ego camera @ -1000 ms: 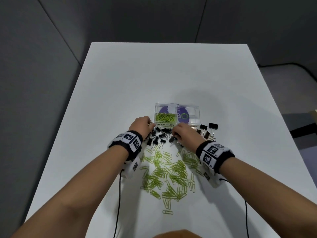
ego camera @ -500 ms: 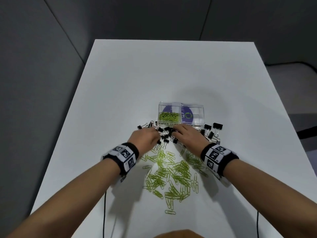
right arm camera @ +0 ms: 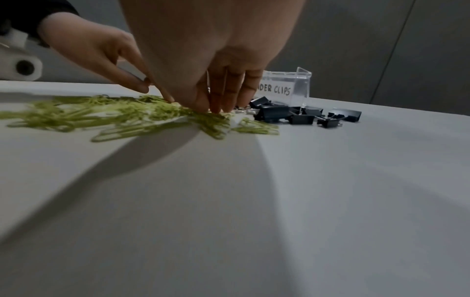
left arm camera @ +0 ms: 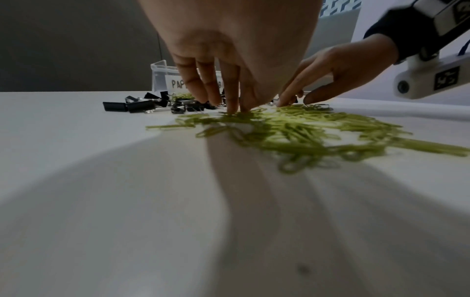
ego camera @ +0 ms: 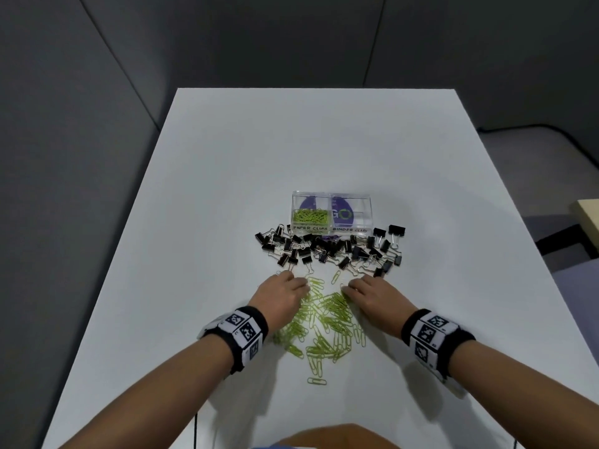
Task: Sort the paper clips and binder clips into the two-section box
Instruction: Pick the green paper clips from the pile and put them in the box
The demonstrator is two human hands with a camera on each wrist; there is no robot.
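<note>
A clear two-section box stands mid-table, labelled PAPER CLIPS on the left and BINDER CLIPS on the right; green clips lie in its left section. A band of black binder clips lies in front of it. Nearer me spreads a pile of green paper clips. My left hand has straight fingers down on the pile's far left edge. On the far right edge my right hand touches the pile the same way. Neither hand holds anything.
The white table stretches beyond the box and to both sides. Dark grey partition walls stand behind and to the left. A pale surface shows off the right edge. One loose paper clip lies nearest me.
Both hands have drawn back toward me from the binder clips beside the box to the far edge of the green paper clip pile. The binder clips now lie uncovered.
</note>
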